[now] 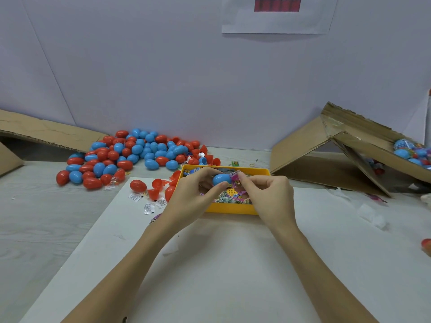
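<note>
- Fingertips (218,186) of the left hand (193,197) curled round a blue egg (221,179) of plastic, thumb beneath, other fingers arched over the top.
- Thumb and forefinger of the right hand (268,194) pinching a small pink packet (235,179), pressed against the right end of the blue egg; remaining fingers loosely folded behind.
- Whole shell or only a half, hard to tell; packet partly inside or merely touching, also hard to tell.
- Blue egg and pink packet held together in the air, just above the far half of a yellow tray (229,210).
- Inside the tray, a loose heap of printed packets (227,199) in pink, green and blue.
- Yellow tray set at the far edge of a white sheet (210,264), both bare forearms stretched across the sheet toward it.
- Just left of the tray: one closed red egg (138,185), a few red halves (154,194) and several small white leaflets (149,208).
- Farther left and back, a large pile of eggs (130,155), red and blue mixed, spread over a pale table (35,217) up to the wall.
- At far left, a slab of cardboard (46,134) lying at a slant.
- At right, an open cardboard box (326,157) tipped on its side, wrapped eggs (407,150) showing inside near the frame's edge.
- High on the wall, a white paper (277,22) bearing a blurred red strip.
</note>
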Motion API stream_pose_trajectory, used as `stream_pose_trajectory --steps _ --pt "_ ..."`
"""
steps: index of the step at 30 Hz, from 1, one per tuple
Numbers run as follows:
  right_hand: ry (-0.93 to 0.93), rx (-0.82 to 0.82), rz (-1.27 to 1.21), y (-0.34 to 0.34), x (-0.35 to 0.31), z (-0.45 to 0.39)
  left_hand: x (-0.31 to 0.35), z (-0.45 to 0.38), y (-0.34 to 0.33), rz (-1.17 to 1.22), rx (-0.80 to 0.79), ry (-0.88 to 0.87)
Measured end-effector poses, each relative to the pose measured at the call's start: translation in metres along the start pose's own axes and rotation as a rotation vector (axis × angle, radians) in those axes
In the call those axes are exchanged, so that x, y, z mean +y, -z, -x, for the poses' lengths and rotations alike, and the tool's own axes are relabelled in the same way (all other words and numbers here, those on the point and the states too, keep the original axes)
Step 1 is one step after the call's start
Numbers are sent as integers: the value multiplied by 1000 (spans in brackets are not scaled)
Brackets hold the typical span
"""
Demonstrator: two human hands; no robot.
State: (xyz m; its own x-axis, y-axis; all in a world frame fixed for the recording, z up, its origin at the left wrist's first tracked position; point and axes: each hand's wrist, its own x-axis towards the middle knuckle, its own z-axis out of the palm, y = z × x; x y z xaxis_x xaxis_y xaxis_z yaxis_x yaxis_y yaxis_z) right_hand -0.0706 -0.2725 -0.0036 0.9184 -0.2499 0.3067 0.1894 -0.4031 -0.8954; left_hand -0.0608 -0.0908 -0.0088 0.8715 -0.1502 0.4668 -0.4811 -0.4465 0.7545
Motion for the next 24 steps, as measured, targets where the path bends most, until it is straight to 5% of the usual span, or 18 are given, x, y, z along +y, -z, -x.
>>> stream_pose_trajectory --steps 6,24 --pt "35 42 43 2 3 -2 4 0 1 6 83 -32" --pt "7 -44 -138 -1 1 -2 -2 -3 -1 24 -19 77"
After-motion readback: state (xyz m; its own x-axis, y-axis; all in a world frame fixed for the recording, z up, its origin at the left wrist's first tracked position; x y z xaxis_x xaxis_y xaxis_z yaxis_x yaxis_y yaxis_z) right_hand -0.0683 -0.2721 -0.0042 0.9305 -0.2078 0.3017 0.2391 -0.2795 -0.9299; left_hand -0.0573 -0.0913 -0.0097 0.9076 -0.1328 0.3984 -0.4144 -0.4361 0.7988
